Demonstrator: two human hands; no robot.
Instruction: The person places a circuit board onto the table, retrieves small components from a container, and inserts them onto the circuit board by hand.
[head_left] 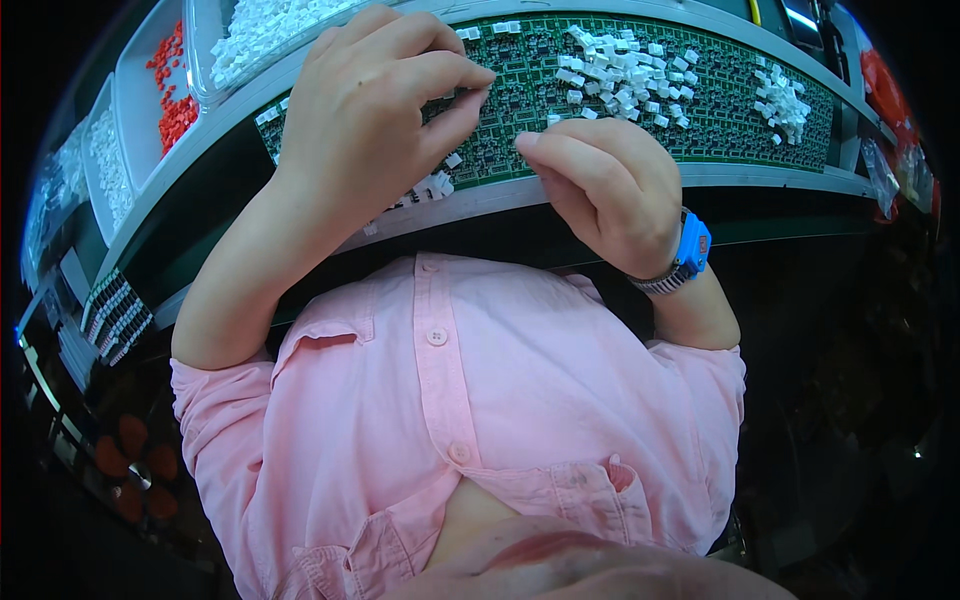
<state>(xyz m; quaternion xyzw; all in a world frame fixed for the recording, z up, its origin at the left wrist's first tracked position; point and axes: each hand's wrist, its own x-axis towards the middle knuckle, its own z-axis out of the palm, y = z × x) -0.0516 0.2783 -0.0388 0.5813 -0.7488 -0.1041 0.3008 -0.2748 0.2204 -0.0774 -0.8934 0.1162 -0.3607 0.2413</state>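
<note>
Here, left grip [375, 95]: drawn nearly together over circuit boards [730, 110]; whether anything is pinched cannot be told.
Right grip [612, 185]: curled, likewise unclear.
White parts [625, 78]: heaped on boards.
Watch [694, 243]: marking unreadable.

A fisheye camera on the person's head looks steeply down from close above, its picture upright. The pink shirt [360, 410] fills the lower middle, near the lens; the left hand [370, 95] and right hand [615, 190] appear higher up, and green circuit boards [715, 130] curve across the top, inside a dark rounded rim.
</note>
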